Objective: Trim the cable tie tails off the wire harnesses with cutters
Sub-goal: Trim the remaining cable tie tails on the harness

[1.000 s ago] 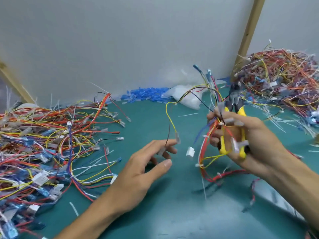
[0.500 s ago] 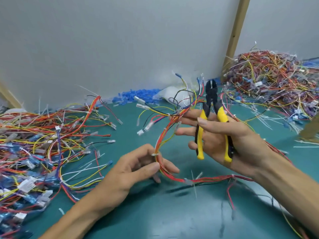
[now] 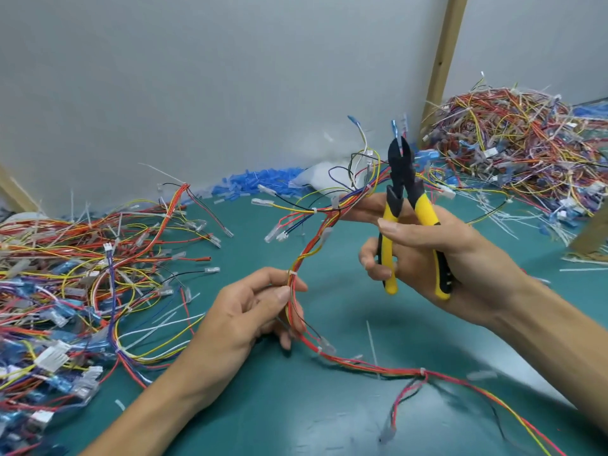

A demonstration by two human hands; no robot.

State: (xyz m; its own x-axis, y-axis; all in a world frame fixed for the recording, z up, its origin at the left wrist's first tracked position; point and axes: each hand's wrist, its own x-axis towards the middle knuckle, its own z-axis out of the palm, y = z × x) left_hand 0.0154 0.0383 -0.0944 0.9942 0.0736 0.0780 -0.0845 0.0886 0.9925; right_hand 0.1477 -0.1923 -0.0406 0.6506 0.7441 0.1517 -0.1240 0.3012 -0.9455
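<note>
Both hands are raised over the mat (image 3: pixel 329 416) with one harness (image 3: pixel 309 248) strung between them. The left hand (image 3: pixel 237 314) pinches the bundle between thumb and fingertips, just below a white tie (image 3: pixel 291 274) that wraps the wires. From there the harness arcs up and to the right to the right hand (image 3: pixel 437 255), whose outstretched fingers (image 3: pixel 357 210) touch the bundle near a second tie (image 3: pixel 315 210). Several loose wire ends fan upward and to the left from that spot.

The right hand also grips the cutters (image 3: pixel 398 169): palm and curled fingers wrap the yellow handles, which are spread apart, and the black head points up. The jaws look slightly parted at the tip and are not on any tie.

Below the left hand the harness drops to the mat and trails off to the lower right, passing a third tie (image 3: pixel 422 371) where a red branch splits downward.

A large left pile (image 3: pixel 65 274) of harnesses covers the mat's left side, and a right pile (image 3: pixel 510 143) sits at the back right beside a wooden post (image 3: pixel 441 60). Blue connectors (image 3: pixel 256 182) lie heaped along the grey wall (image 3: pixel 197 77). Cut white tails are scattered on the mat.
</note>
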